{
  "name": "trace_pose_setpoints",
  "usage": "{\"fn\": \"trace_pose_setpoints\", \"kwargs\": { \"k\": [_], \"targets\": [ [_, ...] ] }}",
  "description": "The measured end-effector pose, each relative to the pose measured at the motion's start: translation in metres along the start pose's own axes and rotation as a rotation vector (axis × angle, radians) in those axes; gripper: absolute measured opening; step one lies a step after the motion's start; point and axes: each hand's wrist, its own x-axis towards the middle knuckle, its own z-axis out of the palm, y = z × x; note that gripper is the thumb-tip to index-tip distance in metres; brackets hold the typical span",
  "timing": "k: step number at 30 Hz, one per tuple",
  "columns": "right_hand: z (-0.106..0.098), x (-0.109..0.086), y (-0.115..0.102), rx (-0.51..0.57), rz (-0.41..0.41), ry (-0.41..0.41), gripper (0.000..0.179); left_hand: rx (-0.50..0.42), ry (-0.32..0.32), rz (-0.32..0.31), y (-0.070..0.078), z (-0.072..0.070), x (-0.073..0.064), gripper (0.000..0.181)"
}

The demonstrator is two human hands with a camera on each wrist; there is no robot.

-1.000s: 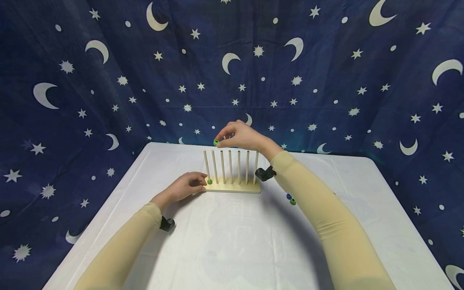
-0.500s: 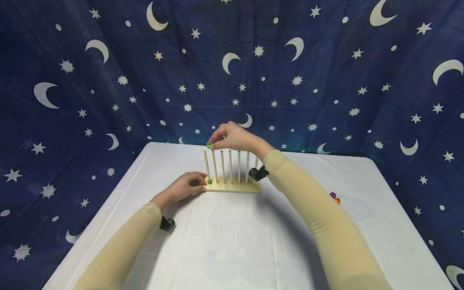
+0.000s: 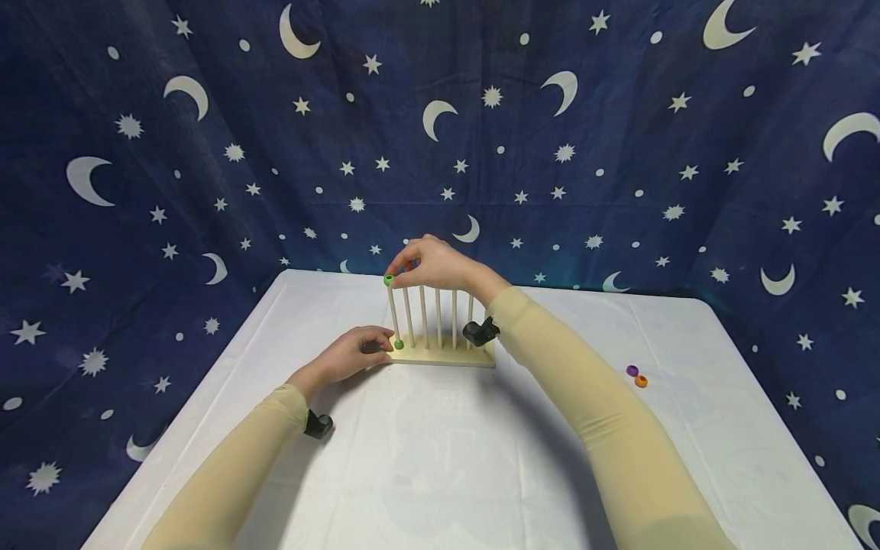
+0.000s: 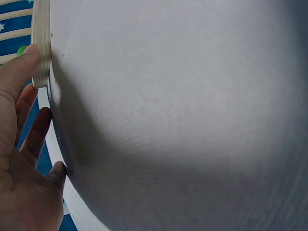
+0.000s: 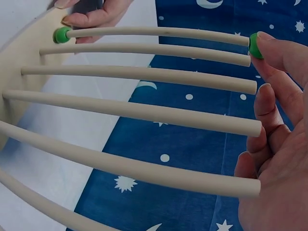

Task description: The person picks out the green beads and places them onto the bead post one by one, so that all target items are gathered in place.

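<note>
A pale wooden peg rack [image 3: 447,356] stands on the table, with a row of several upright pegs [image 3: 438,317]. One green bead [image 5: 62,34] sits at the foot of the leftmost peg. My left hand [image 3: 352,355] grips the left end of the base, thumb and fingers at its edges. Between thumb and index finger, my right hand [image 3: 443,263] pinches a second green bead [image 5: 256,45]. That bead is right at the top of the leftmost peg, its hole facing up in the head view. The other right fingers are curled close to the neighbouring peg tips.
A purple bead [image 3: 632,370] and an orange bead [image 3: 641,381] lie together on the white-covered table [image 3: 426,458], right of my right sleeve [image 3: 591,397]. A dark blue curtain [image 3: 385,137] with moons and stars hangs behind the table.
My right hand has moved left and slightly down, bringing the green bead to the leftmost peg's tip. Its sleeve now hides the blue and green beads and uncovers the purple and orange ones.
</note>
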Motion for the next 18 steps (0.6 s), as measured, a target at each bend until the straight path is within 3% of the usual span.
{"fn": "trace_pose_setpoints", "kwargs": {
  "k": [18],
  "targets": [
    [0.0062,0.0015,0.0003,0.018,0.039,0.008,0.020,0.008,0.001,-0.009,-0.0031,-0.0002,0.0015,0.008]
  ]
}}
